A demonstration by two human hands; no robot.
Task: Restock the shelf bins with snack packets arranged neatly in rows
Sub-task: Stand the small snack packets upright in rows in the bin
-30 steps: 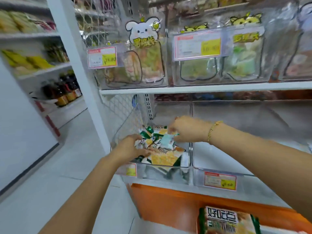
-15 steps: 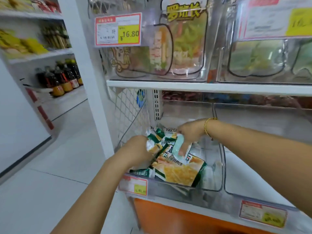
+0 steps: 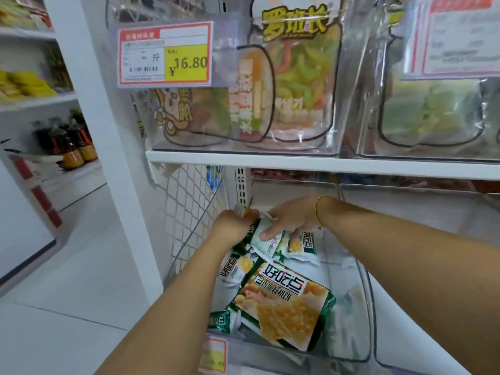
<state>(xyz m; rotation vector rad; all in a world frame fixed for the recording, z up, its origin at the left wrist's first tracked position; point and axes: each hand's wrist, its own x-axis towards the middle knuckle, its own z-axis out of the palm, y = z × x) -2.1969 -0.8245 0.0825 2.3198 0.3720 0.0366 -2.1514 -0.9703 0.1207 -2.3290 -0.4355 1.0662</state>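
Note:
A clear plastic bin on the lower shelf holds several small green-and-white snack packets and a large cracker bag lying flat near its front. At the bin's back left, my left hand curls round small packets. My right hand, with a gold bracelet at the wrist, grips a pale green packet from above, thumb pressed on its face. Both hands meet at the bin's back corner.
A white shelf board hangs just above my hands, carrying clear bins of bagged snacks and a 16.80 price tag. A wire mesh side panel and white post stand left. Another clear bin sits right.
The camera has come closer and lower. Both hands have moved deeper toward the bin's back left corner, bringing small packets with them. The large cracker bag stays at the front.

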